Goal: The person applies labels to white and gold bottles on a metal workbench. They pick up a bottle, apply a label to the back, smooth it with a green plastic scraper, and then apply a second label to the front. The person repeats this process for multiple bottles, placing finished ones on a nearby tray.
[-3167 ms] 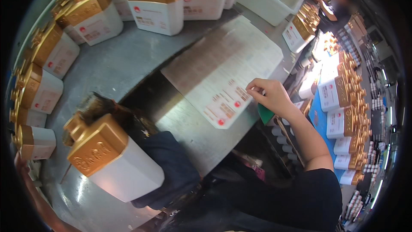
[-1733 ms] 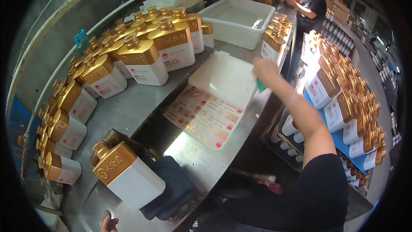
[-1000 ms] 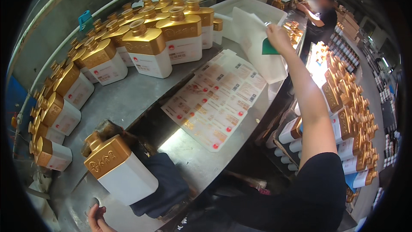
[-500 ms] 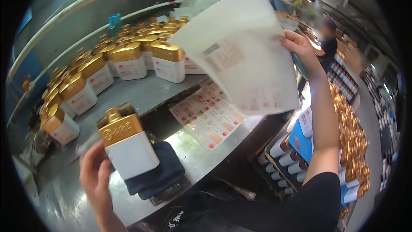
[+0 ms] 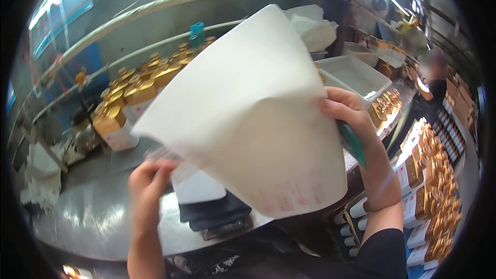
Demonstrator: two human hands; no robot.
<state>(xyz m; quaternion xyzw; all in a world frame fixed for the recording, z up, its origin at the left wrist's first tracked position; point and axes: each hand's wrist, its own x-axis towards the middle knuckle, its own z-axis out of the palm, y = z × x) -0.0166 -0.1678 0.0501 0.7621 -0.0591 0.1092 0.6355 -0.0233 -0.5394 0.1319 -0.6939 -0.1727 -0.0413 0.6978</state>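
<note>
Label sheet (image 5: 258, 124) is up in the air, its 3 o'clock edge pinched by right hand (image 5: 351, 119) fingers, left hand (image 5: 147, 181) fingers closing on its 8 o'clock corner; no label looks peeled off yet.

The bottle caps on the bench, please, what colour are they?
Gold, on the bottle caps, clearest in the head view.

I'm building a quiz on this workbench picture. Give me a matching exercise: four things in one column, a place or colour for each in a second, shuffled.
Things:
1 white sheet
2 white tray
3 dark folded cloth
4 gold-capped bottles

Descriptions:
A lies on the metal table, low
B held up by the right hand
C rowed along the table's back
D right of the sheet, behind the right hand

Pairs: 1-B, 2-D, 3-A, 4-C
</note>
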